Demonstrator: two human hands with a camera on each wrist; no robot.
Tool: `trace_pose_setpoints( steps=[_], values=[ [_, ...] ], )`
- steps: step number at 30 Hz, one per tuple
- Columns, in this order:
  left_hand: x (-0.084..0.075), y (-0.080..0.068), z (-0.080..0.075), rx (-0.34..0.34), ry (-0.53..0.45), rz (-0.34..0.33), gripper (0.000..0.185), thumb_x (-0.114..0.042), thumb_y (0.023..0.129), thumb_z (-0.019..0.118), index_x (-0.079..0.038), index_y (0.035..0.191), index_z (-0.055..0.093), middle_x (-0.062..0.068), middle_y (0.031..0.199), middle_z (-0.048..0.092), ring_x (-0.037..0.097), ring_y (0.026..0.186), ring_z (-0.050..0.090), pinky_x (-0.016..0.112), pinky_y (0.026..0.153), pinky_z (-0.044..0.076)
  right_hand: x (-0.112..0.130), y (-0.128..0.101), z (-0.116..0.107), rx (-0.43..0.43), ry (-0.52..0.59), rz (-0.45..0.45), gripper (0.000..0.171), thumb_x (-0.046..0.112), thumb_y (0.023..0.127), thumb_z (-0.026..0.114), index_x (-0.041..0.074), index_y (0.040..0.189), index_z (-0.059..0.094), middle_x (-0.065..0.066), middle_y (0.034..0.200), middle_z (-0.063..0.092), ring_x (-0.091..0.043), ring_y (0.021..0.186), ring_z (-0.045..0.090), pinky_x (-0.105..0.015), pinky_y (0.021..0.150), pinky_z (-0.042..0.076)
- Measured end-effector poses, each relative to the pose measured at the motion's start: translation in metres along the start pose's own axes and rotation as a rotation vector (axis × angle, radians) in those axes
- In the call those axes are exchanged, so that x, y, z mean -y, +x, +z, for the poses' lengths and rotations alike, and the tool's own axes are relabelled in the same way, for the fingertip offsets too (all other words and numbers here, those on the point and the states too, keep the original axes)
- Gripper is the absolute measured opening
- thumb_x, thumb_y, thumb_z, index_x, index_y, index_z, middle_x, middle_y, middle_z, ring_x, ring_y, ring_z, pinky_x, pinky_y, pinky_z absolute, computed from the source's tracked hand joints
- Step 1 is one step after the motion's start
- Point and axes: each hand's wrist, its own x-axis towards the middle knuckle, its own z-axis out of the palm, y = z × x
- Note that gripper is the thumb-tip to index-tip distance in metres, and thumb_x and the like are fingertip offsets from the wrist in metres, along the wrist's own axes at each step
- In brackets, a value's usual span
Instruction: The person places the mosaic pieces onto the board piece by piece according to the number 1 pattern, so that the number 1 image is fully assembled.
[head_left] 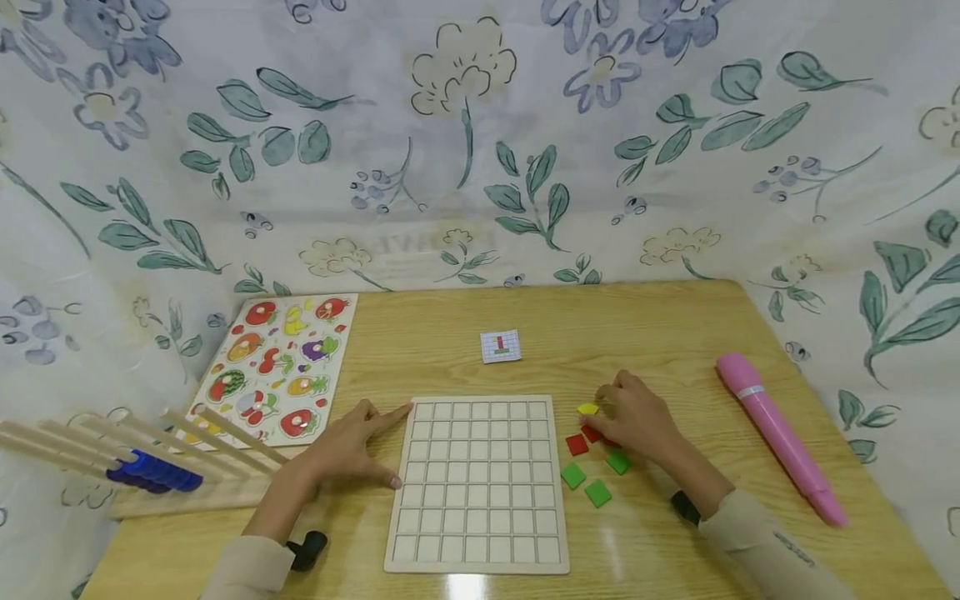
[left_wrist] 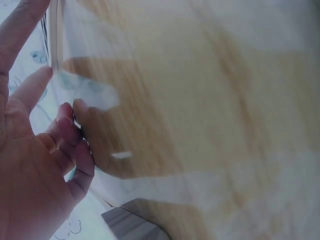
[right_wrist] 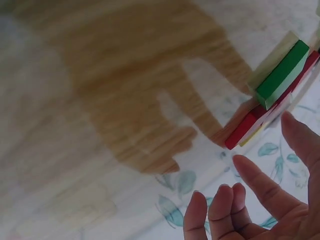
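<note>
A pale square-grid board [head_left: 476, 483] lies in the middle of the table. My left hand [head_left: 348, 446] is at its left edge, index finger stretched to the upper corner and thumb touching lower down; its other fingers are loosely curled. To the right of the board lie small square tiles: a red tile [head_left: 577, 444], a green tile [head_left: 573, 476], more green ones and a yellow tile [head_left: 587, 409]. Over these reaches my right hand [head_left: 637, 421], partly hiding some red tiles. In the right wrist view its thumb and index finger stand apart, close to a red tile [right_wrist: 247, 127].
Behind the board lies a small card [head_left: 500, 346] with a coloured figure on a grid. At left are a fruit picture board [head_left: 258, 362] and a wooden peg rack [head_left: 225, 492] with blue rings [head_left: 153, 472]. A thick pink pen-shaped object [head_left: 780, 437] lies at right.
</note>
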Motion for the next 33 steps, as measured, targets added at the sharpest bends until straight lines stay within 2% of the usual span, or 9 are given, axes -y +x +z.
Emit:
trace_pose_setpoints(
  steps=[5,14,23,33],
  values=[
    [0.0026,-0.0002,0.0022,-0.002,-0.009,0.002,0.113,-0.07,0.057,0.083,-0.032,0.153,0.038,0.003,0.099,0.04,0.016,0.076,0.037,0.028,0.067,0.034,0.0026,0.0005,0.0011,0.018,-0.025,0.0,0.043,0.039,0.083,0.079,0.001,0.104,0.075,-0.006,0.086,0.047,-0.015,0.068,0.039,-0.027,0.052,0.037],
    [0.0058,-0.001,0.0036,-0.014,-0.009,0.024,0.112,-0.07,0.057,0.083,-0.031,0.153,0.04,0.002,0.098,0.04,0.015,0.076,0.037,0.027,0.067,0.033,0.002,0.0007,0.0039,-0.025,-0.03,-0.044,0.027,0.025,0.082,0.081,0.001,0.092,0.076,-0.006,0.086,0.052,-0.013,0.069,0.045,-0.028,0.055,0.043],
    [0.0054,0.0004,0.0043,-0.019,-0.012,0.021,0.112,-0.07,0.057,0.083,-0.032,0.153,0.04,0.002,0.097,0.039,0.016,0.076,0.035,0.028,0.066,0.032,0.0013,0.0021,0.0049,-0.038,0.01,-0.055,0.023,0.018,0.08,0.082,-0.001,0.091,0.076,-0.005,0.089,0.054,-0.01,0.068,0.046,-0.028,0.058,0.047],
    [0.0055,0.0003,0.0062,-0.024,-0.01,0.011,0.111,-0.071,0.056,0.083,-0.035,0.152,0.04,0.002,0.096,0.037,0.016,0.075,0.033,0.029,0.066,0.03,0.0056,0.0031,0.0082,-0.091,0.065,-0.089,0.024,0.022,0.077,0.082,0.004,0.091,0.074,-0.003,0.093,0.053,-0.007,0.067,0.046,-0.024,0.055,0.042]
  ],
)
